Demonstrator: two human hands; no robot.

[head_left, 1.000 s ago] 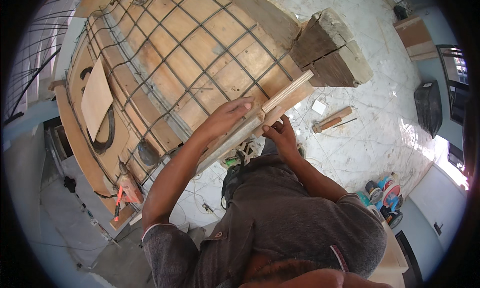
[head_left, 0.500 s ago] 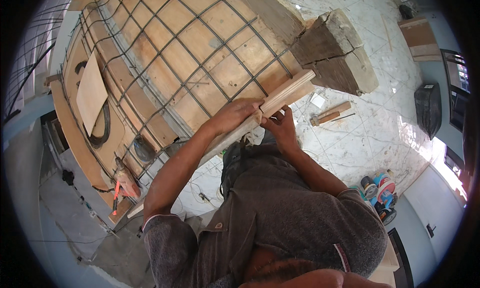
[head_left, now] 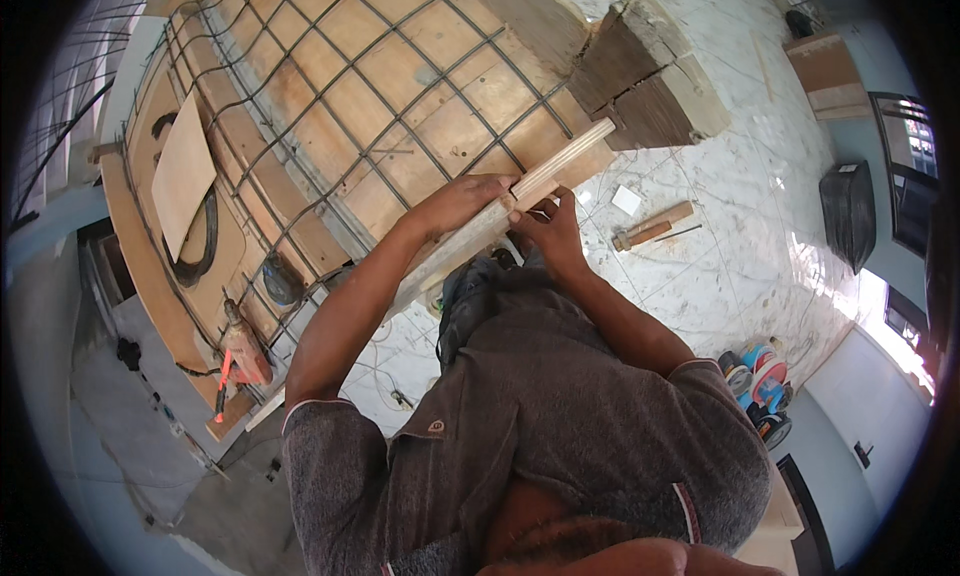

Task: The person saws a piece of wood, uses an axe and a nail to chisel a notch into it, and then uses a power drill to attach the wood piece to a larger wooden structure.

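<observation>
A long pale wooden plank [head_left: 566, 163] slants from the upper right down past my body. My left hand [head_left: 462, 201] grips it from above near its middle. Just right of that, my right hand [head_left: 545, 226] closes on the plank's lower edge. Behind the plank lies a large plywood panel [head_left: 300, 116] covered by a dark steel rebar grid [head_left: 380, 66]. The plank's lower end is hidden behind my left forearm and grey shirt.
A stack of wood blocks [head_left: 640, 76] sits beyond the plank's far end. A hammer [head_left: 652, 226] and a small white scrap lie on the marble floor to the right. A red tool [head_left: 240, 351] rests by the panel's near edge. Coloured tape rolls [head_left: 758, 376] lie at right.
The plank has been lifted and swung so its far end points further up and right. Both hands moved along with it and stay closed on it.
</observation>
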